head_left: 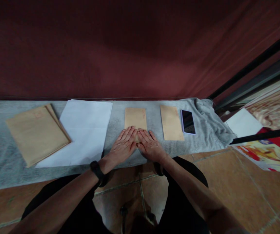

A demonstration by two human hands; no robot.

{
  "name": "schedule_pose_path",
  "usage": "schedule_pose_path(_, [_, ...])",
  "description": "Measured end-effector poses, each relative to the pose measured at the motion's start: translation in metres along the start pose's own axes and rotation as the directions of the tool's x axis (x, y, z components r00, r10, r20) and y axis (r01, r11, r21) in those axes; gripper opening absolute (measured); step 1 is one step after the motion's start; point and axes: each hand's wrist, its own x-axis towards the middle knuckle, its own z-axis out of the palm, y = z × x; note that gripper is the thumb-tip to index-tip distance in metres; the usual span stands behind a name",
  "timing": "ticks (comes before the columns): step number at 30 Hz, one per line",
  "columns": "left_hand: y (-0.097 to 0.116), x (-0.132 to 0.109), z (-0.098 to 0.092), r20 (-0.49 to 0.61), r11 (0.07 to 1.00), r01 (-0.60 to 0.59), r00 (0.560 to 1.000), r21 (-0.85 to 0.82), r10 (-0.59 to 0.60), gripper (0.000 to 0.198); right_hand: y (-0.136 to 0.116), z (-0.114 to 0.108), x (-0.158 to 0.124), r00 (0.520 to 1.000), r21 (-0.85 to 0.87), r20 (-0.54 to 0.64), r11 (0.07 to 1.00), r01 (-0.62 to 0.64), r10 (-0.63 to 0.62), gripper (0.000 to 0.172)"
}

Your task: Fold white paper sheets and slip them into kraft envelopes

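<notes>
A small brown envelope (134,117) lies on the grey cloth in front of me, its lower part covered by my hands. My left hand (124,145) rests flat on its left side, fingers stretched out. Flat on the right side lies my right hand (151,145), its fingers also extended, and the fingertips of both hands nearly meet at the middle. To the right of my hands is a second brown envelope (171,123), with a dark-screened phone (188,122) beside it.
On the left, large brown envelopes (36,133) overlap a stack of white paper (83,130). The grey cloth (152,114) covers a narrow surface against a dark red backdrop (130,58). At right, black bars (264,135) stand near a colourful box (271,152) on the tiled floor.
</notes>
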Motion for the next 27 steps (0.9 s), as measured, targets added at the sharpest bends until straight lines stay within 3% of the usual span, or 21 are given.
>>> schedule_pose_path(7, [0.001,0.004,0.001,-0.037,0.999,0.03,0.999,0.017,-0.029,0.061,-0.002,-0.001,-0.003,0.999,0.047,0.011,0.998,0.052,-0.052,0.054])
schedule_pose_path(17, [0.002,0.016,0.002,-0.045,0.994,0.086,0.995,0.059,-0.084,0.061,0.013,0.006,0.038,0.994,0.06,-0.059,0.994,-0.086,0.089,0.056])
schedule_pose_path(27, [-0.001,0.041,0.001,-0.001,0.975,0.2,0.98,0.099,-0.201,0.062,0.016,0.01,0.073,0.96,0.046,-0.117,0.967,-0.251,0.255,0.06])
